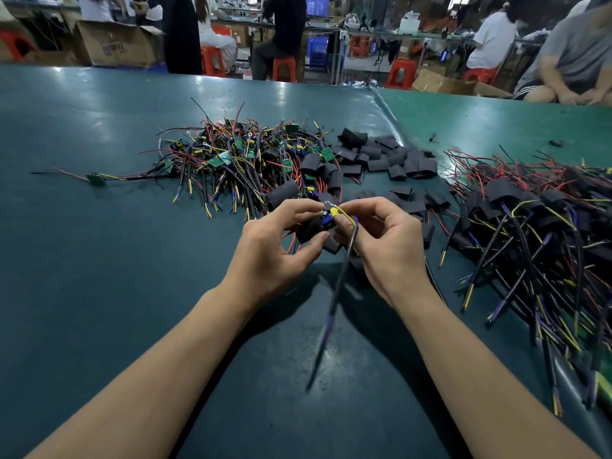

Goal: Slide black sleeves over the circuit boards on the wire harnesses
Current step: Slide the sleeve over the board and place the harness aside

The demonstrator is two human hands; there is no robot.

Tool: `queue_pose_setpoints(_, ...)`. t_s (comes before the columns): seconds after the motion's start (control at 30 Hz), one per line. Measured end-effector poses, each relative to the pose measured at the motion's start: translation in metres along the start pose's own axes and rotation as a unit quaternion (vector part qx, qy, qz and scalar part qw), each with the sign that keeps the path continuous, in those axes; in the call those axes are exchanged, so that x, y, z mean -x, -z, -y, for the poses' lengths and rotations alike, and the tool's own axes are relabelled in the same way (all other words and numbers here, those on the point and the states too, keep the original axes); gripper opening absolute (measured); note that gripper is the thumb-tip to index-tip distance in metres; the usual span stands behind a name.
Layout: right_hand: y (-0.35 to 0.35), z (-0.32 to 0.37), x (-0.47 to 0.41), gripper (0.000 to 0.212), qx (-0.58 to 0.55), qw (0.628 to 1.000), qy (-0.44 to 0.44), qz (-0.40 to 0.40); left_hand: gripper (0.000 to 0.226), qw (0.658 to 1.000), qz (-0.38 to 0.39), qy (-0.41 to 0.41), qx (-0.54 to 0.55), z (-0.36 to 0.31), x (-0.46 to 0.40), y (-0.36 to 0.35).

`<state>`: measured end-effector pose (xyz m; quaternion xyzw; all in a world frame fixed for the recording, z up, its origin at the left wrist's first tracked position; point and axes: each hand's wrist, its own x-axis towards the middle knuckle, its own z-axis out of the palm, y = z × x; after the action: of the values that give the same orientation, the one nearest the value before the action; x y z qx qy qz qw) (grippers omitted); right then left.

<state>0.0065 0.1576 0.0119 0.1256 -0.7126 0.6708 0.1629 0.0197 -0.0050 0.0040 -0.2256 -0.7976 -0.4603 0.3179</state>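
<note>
Both our hands meet above the dark green table mat (99, 293): our left hand (275, 246) pinches a flat black sleeve (309, 228), our right hand (381, 240) grips the wire harness (344, 260) by its blue-and-yellow board end, its black cable trailing toward us.

Two bare forearms reach in from the lower edge of the view, each ending in a bare hand: the left hand (271, 246) and the right hand (384, 246). No sleeve reaches the visible forearms; no glove, ring, watch or wristband shows on either. The fingernails are short and unpainted
</note>
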Motion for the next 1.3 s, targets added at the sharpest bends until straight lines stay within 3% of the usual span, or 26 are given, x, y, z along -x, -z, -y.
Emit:
queue_pose_setpoints(0.2, 0.0021, 0.0016, 0.0004, 0.01, 0.014, 1.0, -0.026, -0.001, 0.034, 1.0, -0.006, -0.01, -0.017, -0.002, -0.001, 0.0008)
queue_pose_setpoints(0.37, 0.0019, 0.0026, 0.004, 0.005, 0.114, 0.993, 0.023, 0.019, 0.032, 0.999, 0.004, -0.009, -0.03, -0.0027, -0.0016, 0.0008)
queue_pose_setpoints(0.6, 0.0009, 0.0038, 0.0032, 0.008, 0.089, 0.996, 0.002, 0.027, 0.031, 1.0, 0.003, -0.006, -0.017, -0.0004, -0.0026, 0.0006)
queue_pose_setpoints(0.8, 0.0009, 0.0014, 0.0023, 0.006, -0.011, 0.998, -0.058, 0.039, 0.028, 0.998, 0.032, -0.044, -0.04, 0.005, -0.001, 0.0007)
queue_pose_setpoints(0.97, 0.0006, 0.003, 0.0004, 0.012, -0.035, 0.996, -0.065, 0.055, 0.029, 0.998, 0.046, 0.006, -0.044, 0.0044, -0.0017, 0.0015)
queue_pose_setpoints(1.13, 0.0006, 0.0043, 0.0008, 0.009, -0.083, 0.991, -0.093, 0.039, 0.047, 0.988, 0.062, 0.11, -0.086, 0.0056, -0.0028, 0.005)
queue_pose_setpoints(1.3, 0.0009, 0.0059, 0.0012, 0.006, -0.09, 0.991, -0.098, 0.034, 0.039, 0.991, 0.059, 0.088, -0.086, 0.0042, -0.0034, 0.0059)
